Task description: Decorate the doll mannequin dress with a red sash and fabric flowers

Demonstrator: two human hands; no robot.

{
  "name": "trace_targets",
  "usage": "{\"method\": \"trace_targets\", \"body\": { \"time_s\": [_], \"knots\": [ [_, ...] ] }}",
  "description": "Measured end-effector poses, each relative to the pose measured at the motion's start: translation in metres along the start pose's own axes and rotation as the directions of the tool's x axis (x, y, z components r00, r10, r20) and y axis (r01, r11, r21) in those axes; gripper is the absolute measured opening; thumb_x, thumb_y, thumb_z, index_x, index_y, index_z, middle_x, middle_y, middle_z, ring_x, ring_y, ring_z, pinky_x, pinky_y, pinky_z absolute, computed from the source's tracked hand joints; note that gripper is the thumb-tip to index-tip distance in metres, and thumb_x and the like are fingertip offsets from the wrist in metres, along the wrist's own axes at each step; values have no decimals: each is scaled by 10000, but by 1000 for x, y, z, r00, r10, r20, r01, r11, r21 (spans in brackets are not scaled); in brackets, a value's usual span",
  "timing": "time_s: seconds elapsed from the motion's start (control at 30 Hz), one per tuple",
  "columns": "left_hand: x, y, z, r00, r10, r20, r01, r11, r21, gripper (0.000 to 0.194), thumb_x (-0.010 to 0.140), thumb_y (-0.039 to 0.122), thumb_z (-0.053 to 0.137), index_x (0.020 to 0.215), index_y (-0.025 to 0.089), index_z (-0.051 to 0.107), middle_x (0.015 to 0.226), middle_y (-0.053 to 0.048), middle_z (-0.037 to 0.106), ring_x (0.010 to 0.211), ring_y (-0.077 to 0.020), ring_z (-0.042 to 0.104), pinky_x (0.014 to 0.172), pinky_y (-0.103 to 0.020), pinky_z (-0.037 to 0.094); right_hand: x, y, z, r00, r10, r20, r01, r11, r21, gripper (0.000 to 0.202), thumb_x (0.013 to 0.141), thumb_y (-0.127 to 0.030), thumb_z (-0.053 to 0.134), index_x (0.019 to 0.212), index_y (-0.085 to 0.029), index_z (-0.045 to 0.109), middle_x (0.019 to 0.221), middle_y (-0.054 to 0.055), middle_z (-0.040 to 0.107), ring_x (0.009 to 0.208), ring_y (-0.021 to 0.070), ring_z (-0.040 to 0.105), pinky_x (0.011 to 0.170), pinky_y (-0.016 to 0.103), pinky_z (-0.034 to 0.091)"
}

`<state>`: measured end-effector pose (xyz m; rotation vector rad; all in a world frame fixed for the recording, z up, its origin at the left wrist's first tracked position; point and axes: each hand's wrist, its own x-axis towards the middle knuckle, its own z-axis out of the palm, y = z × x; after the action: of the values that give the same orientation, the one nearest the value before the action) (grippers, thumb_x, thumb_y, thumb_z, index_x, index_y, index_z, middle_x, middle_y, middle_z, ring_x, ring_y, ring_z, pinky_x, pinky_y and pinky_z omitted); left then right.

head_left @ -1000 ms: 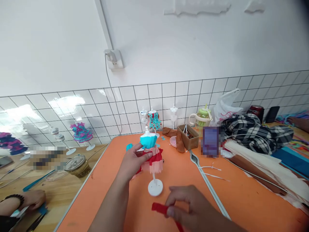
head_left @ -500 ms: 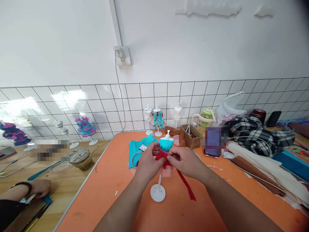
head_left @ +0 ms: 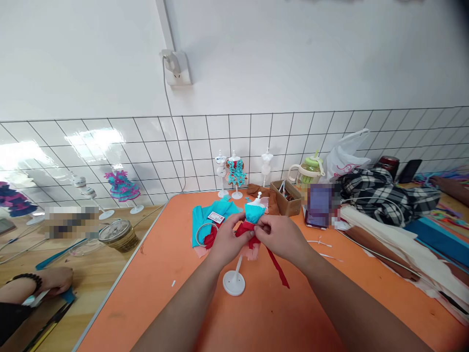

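Note:
A small white dress-form mannequin, tilted to the right on its round white base, wears a turquoise cloth top. Red fabric wraps its waist, and a narrow red tail hangs down to the right. My left hand pinches this fabric from the left side, thumb in front. On the right, my right hand presses thumb and fingers together on the red fabric by the waist. Pale pink cloth shows below the red. Fingers hide part of the mannequin's body.
Turquoise cloth with a label and a metal ring lies to the left. Behind stand several small mannequins, a cardboard box and a green-lidded cup. At far left another person's hand rests beside a glass jar.
The view has shifted, so the scene sits slightly higher and further left. The mannequin leans a little more to the right, and more of its turquoise top shows above my hands.

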<state>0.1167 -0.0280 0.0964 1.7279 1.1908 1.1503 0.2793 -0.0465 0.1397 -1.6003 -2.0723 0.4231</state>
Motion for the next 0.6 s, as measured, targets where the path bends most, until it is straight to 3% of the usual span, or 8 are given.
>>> {"method": "trace_targets", "body": {
  "time_s": [0.17,0.27,0.4,0.5,0.6],
  "knots": [
    [-1,-8,-3,999,-2,43,13,969,-246,374,716,301,675,1077,228,606,1254,-61,543,1192,-259,473,965,-358,399,0,3,3,1000,9,-4,-9,1000,2,200,793,-264,461,622,-190,535,554,-30,552,511,91,428,496,242,210],
    [-2,-8,-2,992,-47,118,90,918,-386,402,694,350,722,1057,217,610,1082,-60,633,1086,-259,546,897,-350,436,-1,4,6,999,29,-14,-29,999,19,193,780,-286,488,621,-194,547,558,-33,563,510,91,428,480,238,207],
    [-1,-9,4,989,-118,86,145,850,-506,351,686,354,742,968,194,607,905,-28,646,892,-189,602,804,-302,463,-4,7,8,1000,20,-19,-19,997,68,225,781,-315,505,596,-192,538,538,-40,543,498,86,418,458,233,202],
    [-1,-12,5,980,-167,111,200,774,-601,336,706,339,733,966,179,593,830,-10,621,767,-138,597,725,-259,469,-7,11,5,997,-31,65,16,975,221,270,803,-390,508,627,-193,566,556,-35,540,517,91,440,463,221,246],
    [-2,-13,1,976,-197,90,207,726,-656,339,697,319,745,959,179,581,813,6,605,719,-113,587,690,-237,464,-11,16,1,969,-76,236,-42,888,458,291,802,-456,524,725,-190,612,639,-13,595,578,110,513,508,216,344]
  ]
}}
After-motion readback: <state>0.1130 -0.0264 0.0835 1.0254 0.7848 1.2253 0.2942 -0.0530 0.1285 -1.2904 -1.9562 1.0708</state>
